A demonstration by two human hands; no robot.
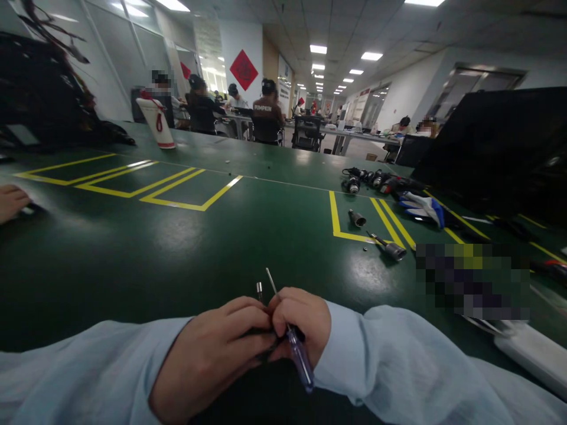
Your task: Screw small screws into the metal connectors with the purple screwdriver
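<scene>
"Screwdriver (300, 360) location?"
"Above the desk (133, 248), gripped in the curled right hand (308, 321); left hand (221, 348) bent, its hold hidden."
"Step?"
"Apparently two-handed fine work; next likely calls for steadying the metal-tipped piece (259, 288)."

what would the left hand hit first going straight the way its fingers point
Most likely the right hand: the left hand points straight at it, and they look very close, though depth is unclear.

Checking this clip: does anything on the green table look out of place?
Mildly, yes: on the right, a long-shanked metal part lies across the yellow tape, its wide end outside the outline, while a smaller metal piece lies inside. I see no spill.
</scene>
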